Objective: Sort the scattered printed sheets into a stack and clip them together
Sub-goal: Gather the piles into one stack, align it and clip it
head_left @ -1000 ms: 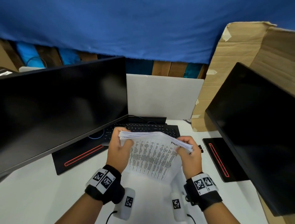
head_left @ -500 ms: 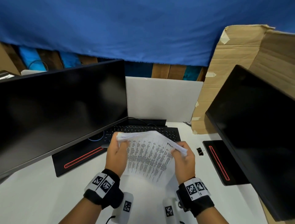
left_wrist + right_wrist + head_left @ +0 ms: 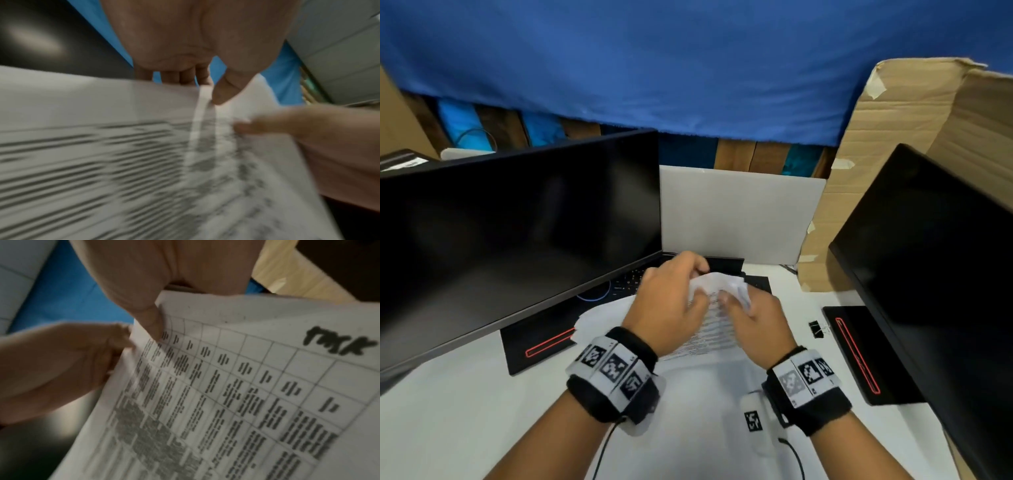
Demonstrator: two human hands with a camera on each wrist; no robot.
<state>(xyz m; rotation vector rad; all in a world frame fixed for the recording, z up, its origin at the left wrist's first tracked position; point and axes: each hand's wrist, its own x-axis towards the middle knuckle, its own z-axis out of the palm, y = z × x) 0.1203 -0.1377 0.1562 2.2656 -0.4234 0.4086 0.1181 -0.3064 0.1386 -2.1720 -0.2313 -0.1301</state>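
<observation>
A stack of printed sheets (image 3: 714,327) with tables of small text is held above the white desk (image 3: 465,404), in front of the keyboard. My left hand (image 3: 671,301) grips the sheets' top edge, thumb on the printed face (image 3: 224,92). Close beside it, my right hand (image 3: 753,315) pinches the same top edge, its thumb on the table print (image 3: 152,321). The sheets (image 3: 246,394) bow between the hands; a handwritten word shows at the top. A black binder clip (image 3: 816,329) lies on the desk right of my right hand, untouched.
A dark monitor (image 3: 517,233) stands at the left and another (image 3: 935,274) at the right, each on a black base with a red line. A black keyboard (image 3: 626,284) lies behind the hands. A white board (image 3: 739,212) and cardboard (image 3: 893,137) stand at the back.
The hands have come together from the stack's two side corners to its top middle. The sheets have dropped and bunched between them. The clip has not moved.
</observation>
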